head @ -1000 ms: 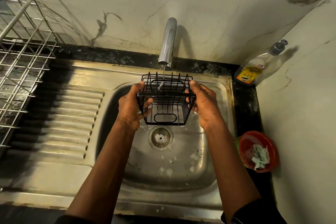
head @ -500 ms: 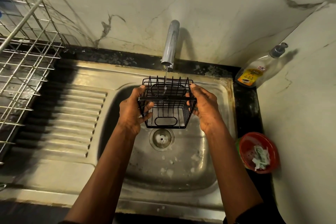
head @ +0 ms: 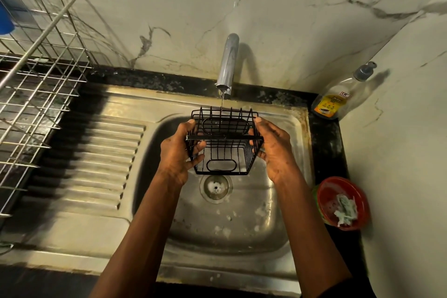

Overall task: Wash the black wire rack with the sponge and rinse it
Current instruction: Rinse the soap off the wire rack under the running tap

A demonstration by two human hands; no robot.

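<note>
At the upper left of the frame a silver dish rack (head: 36,75) stands beside the ribbed drainboard (head: 92,159). At mid-frame your left grip (head: 177,152) curls its fingers through the wires at the left end of the rack (head: 223,145). Your right grip (head: 273,150) clasps the right end, thumb on the top edge.

The rack hangs between them over the sink (head: 217,244), above the drain (head: 216,185) and apart from the basin. Its long axis runs left to right across the frame, so each grip holds one end and neither is nearer.

The tap (head: 228,60) sits just above the rack's far rim, and its thin stream lands on that far side only. This looks like the rinse. The near wires seem to lie outside the water, so the coming move likely means pushing the rack away from you or tipping it. There is room below, but little under the spout.

On the dark worktop (head: 326,138) at the right stand a bottle (head: 336,99) and a red bowl (head: 341,201). You have no sponge in view that I can make out.
</note>
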